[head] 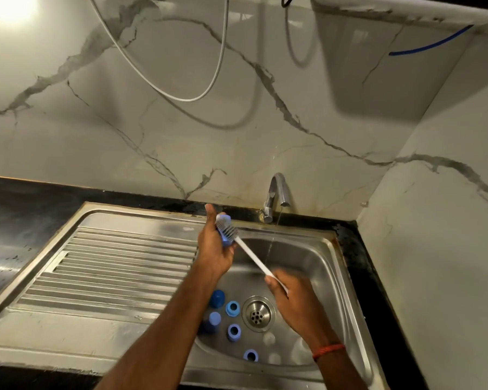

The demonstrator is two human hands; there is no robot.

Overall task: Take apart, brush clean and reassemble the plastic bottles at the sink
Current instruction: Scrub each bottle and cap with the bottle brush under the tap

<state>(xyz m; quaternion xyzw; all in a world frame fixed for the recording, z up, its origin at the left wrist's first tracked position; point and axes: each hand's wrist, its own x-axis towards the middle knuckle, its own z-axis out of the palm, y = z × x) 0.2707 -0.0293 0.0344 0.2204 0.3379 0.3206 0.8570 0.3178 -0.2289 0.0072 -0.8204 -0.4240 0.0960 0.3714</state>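
At centre frame, above the sink, the left grip is curled around a small blue bottle part. The bristle head of the brush lies against it. The right grip, blurred, is closed round the end of the thin white handle. Loose blue caps and rings lie on the basin floor at lower centre, left of the drain. Paler, clear pieces beside them are too faint to name. The tap runs a thin stream. The part looks light, rigid and, being wet, probably slippery. It is best held by its outer wall, leaving the opening free for the bristles.
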